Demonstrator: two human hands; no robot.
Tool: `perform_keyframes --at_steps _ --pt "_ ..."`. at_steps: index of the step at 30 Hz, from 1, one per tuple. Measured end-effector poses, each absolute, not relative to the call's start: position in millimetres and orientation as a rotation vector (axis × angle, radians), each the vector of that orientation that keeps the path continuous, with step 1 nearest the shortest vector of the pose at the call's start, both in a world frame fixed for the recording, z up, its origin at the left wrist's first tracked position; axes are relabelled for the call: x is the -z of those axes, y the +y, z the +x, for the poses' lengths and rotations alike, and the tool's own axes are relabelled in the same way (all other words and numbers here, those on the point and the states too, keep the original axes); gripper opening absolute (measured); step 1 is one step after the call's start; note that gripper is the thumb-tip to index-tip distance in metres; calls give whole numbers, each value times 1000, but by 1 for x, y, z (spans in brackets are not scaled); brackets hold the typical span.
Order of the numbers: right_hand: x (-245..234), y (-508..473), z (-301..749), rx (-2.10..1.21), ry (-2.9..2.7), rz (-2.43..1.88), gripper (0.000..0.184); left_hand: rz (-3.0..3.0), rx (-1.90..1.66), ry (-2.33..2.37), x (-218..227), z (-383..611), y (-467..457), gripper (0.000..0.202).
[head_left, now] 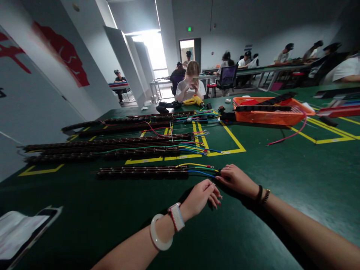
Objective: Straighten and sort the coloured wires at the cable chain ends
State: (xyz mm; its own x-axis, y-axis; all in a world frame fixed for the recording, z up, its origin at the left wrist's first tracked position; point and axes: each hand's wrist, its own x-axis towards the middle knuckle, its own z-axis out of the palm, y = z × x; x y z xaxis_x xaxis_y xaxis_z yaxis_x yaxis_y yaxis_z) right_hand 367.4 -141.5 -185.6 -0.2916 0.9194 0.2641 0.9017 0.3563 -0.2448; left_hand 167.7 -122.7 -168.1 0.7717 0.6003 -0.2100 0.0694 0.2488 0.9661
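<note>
A short black cable chain [140, 173] lies flat on the green bench [118, 217], well to the left of the fingers, its open end turned toward them. Yellow, green and blue wires [201, 169] leave that end and run just left of the fingers of the right hand. The left hand [200, 198] hangs low over the bench, nearer the person than the wires. Its fingers are bent with the tips close together, and whether they pinch anything cannot be told. The right hand [235, 179] has its fingers closed on the wire ends, knuckles up. For this step, the likely good practice is to grip the insulation rather than the terminal lugs. Hold the pull in line with the chain so the wires do not kink at its mouth, and steady the chain end with the free hand so it does not slide. Longer chains [112, 144] lie beyond the fingers. An orange basket [267, 117] stands far beyond and to their right, well clear.
</note>
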Motion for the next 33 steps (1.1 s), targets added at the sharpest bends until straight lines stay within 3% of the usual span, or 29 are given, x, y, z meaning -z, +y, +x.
perform_keyframes --at_steps 10,27,33 --pt "189 -140 366 2 -2186 -1678 35 1427 -292 612 167 163 -126 34" --pt "182 -137 361 -168 -2047 -1713 22 1508 -215 666 157 157 -126 35" --pt "166 -132 344 -76 -2056 -1598 33 1601 -233 595 159 156 -128 31"
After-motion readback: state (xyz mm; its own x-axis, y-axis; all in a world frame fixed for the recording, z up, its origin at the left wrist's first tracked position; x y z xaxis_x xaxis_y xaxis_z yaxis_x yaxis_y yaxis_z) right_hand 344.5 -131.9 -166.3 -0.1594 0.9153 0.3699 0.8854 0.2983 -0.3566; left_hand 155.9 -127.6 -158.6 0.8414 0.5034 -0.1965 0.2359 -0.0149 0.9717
